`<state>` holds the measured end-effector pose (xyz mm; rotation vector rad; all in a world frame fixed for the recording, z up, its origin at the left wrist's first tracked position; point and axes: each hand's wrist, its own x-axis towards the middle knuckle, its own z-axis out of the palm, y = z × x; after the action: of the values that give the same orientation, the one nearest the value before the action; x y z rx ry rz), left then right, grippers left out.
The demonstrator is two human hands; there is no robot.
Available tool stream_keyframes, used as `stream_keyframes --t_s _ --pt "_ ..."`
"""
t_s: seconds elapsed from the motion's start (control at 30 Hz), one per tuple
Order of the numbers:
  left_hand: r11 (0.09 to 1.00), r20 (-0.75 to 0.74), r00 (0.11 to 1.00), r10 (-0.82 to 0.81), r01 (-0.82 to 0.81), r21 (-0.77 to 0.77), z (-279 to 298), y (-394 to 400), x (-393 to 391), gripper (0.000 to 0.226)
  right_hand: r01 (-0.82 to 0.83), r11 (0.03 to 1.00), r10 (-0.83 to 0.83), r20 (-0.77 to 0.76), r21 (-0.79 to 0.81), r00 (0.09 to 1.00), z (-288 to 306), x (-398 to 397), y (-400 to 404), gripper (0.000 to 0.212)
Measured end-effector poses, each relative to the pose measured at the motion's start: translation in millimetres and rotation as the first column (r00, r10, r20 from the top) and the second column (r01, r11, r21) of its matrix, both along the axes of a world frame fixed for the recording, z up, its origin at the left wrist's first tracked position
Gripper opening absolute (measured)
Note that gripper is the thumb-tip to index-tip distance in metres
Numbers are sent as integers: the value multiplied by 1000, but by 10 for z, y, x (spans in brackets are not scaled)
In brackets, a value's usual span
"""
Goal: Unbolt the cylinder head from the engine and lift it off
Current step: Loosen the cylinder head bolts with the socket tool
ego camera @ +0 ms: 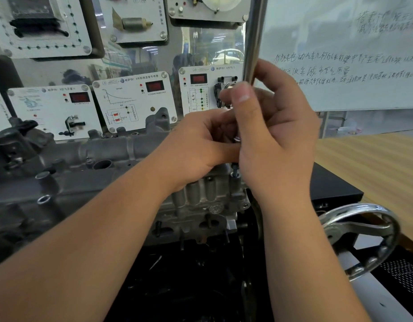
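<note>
Two hands meet above the engine's right end. From the left: the cylinder head [89,159] runs lengthwise across the view, the left hand [196,145] is curled around something small I cannot make out, and the right hand [277,135] grips a long chrome wrench handle [254,38] standing nearly upright. Directly below both grips sits a bolt [235,170] (its axis vertical), slightly closer to the right hand, so the tool likely drops straight down.

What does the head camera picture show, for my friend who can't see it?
Two hands, the left hand and right hand, together hold a shiny metal wrench handle upright over a grey engine. Sensor display boards stand behind.
</note>
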<state>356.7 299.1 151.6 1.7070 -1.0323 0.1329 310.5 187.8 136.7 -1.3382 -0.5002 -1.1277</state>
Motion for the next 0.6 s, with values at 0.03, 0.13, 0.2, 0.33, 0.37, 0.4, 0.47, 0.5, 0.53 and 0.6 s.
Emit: stream_keyframes --t_s 0.03,0.13,0.2,0.33,0.37,0.4,0.47,0.5,0.53,0.6 --pt "1000 5 1000 5 -5 0 -1 -6 -1 26 10 1000 -10 -1 4 1000 2 -3 12 32" --pt "1000 10 1000 -11 12 -3 -9 -14 -8 25 68 997 -68 -5 47 998 -1 -5 2 8" --pt "999 -17 999 -50 50 -20 -20 9 -2 28 102 994 -103 5 41 995 4 -10 -6 11" --pt "995 -71 992 -100 98 -35 -28 28 21 25 85 996 -85 27 -5 996 4 -17 -30 12" --pt "996 -59 994 -89 88 -25 -19 19 12 25 78 997 -78 20 -13 997 3 -20 -32 14" --pt "997 -37 996 -80 80 -13 -15 14 10 25 71 997 -70 11 -15 997 2 -21 -30 21" --pt "998 -6 998 -56 56 -6 -3 4 -1 24 50 999 -50 7 -18 999 3 -29 -27 33" --pt "999 1 999 -35 35 -7 7 -3 -8 21 46 999 -46 5 -21 999 8 -33 -21 35" --pt "1000 10 1000 -21 21 -4 6 -9 2 21 46 999 -46 -2 -23 999 10 -35 -11 36" --pt "1000 23 1000 4 -4 6 2 -18 7 28 55 998 -55 -20 -2 998 9 -27 -2 30"
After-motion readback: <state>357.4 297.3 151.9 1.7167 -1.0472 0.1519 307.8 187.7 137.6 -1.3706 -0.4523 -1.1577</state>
